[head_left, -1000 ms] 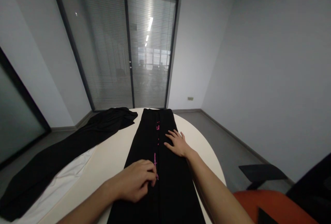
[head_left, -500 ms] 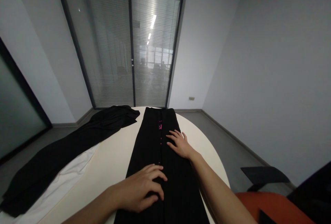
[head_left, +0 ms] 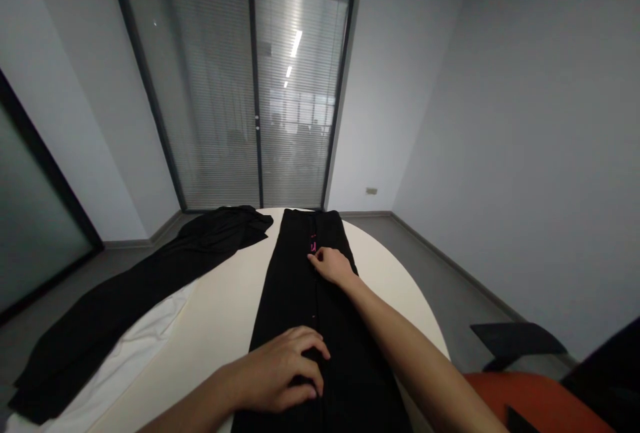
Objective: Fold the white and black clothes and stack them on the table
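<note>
A pair of black trousers (head_left: 285, 286), by the look of it, lies lengthwise in front of me with a seam or edge down its middle. Along that line shows a pink print (head_left: 313, 245). My right hand (head_left: 331, 263) is at the far part of the cloth, thumb and fingers pinched together on the middle edge just below the print. Nearer to me, my left hand (head_left: 287, 370) rests on the cloth with its fingers apart and loosely bent, holding nothing.
The trousers lie on a round cream table (head_left: 220, 306). At the left are another black garment (head_left: 145, 280) and a white cloth (head_left: 145, 333) beside it. An orange chair (head_left: 525, 400) with a black armrest (head_left: 520, 340) stands at the right. A glass partition (head_left: 300, 120) is beyond.
My right hand has moved left and farther away, from lying flat with spread fingers to a pinch at the middle edge. My left hand has stayed nearly in place.
</note>
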A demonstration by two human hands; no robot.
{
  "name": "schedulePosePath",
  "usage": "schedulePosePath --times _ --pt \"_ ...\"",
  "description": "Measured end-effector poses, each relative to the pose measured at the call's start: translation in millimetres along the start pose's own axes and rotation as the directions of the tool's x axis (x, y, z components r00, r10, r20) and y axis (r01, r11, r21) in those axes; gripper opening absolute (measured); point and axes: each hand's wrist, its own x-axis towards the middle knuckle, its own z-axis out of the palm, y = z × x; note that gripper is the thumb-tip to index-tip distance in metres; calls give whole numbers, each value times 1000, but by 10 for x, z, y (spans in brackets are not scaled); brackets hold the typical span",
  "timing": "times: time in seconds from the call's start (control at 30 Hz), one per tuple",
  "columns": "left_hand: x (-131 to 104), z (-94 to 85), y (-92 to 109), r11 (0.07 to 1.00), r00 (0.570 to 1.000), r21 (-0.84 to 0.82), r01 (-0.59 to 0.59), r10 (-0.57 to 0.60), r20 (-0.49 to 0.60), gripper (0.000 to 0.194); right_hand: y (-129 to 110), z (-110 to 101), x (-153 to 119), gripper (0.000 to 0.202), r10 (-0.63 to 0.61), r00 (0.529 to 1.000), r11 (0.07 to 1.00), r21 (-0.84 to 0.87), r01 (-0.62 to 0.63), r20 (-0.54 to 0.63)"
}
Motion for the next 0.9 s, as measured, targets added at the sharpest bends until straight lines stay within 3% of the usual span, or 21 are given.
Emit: schedulePosePath --times 0.13,0.27,0.43,0.67,0.8,0.9 --pt "-3 -16 11 1000 1000 -1 -10 10 -6 13 -66 39 153 31 84 995 994 66 -87 48" --pt "6 -22 48 999 999 12 30 -30 18 17 -25 61 169 22 94 996 992 80 -94 -2" --pt "12 -31 90 998 993 44 33 -38 112 36 15 133 75 19 40 998 999 34 -38 -45" --pt "9 5 95 1000 997 -30 5 -3 73 19 40 96 66 24 -25 999 999 25 26 -25" --pt "28 25 123 998 998 -57 41 -38 58 20 87 22 -40 52 -192 981 981 39 191 6" --pt "33 9 157 998 994 -39 45 -40 106 32 141 20 -194 63 -357 928 930 -47 363 108"
